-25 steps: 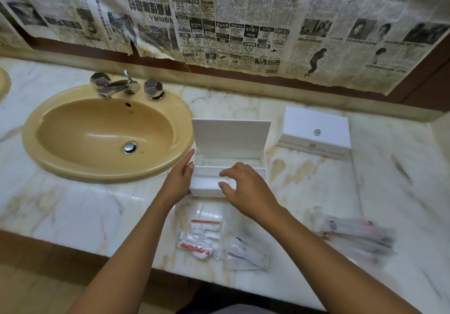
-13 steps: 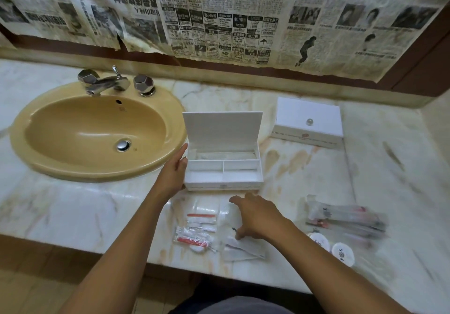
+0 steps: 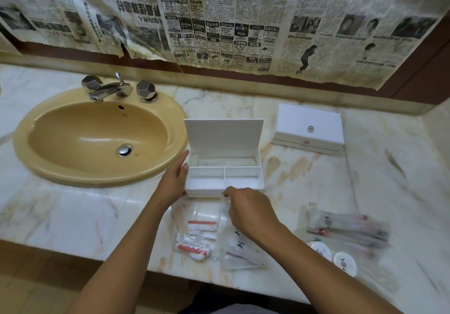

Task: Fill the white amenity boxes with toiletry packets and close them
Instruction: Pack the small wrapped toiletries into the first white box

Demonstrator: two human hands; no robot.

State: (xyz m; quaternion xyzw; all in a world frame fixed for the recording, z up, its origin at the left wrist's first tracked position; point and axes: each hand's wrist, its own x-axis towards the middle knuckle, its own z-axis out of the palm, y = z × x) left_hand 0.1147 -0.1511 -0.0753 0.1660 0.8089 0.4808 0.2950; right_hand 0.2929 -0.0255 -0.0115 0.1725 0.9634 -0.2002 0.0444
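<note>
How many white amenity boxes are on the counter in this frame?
2. The open box sits just right of the sink, steadied by the left hand. The closed box sits farther back to the right. No others show.

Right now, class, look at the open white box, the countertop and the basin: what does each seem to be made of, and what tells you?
Open white compartment box: probably rigid card or matte plastic; flat, dull, thin dividers.
Pale veined countertop: looks like polished marble; grey veins, rusty stains, soft sheen.
Mustard-yellow oval basin: likely glazed ceramic; smooth with bright glossy highlights.
</note>
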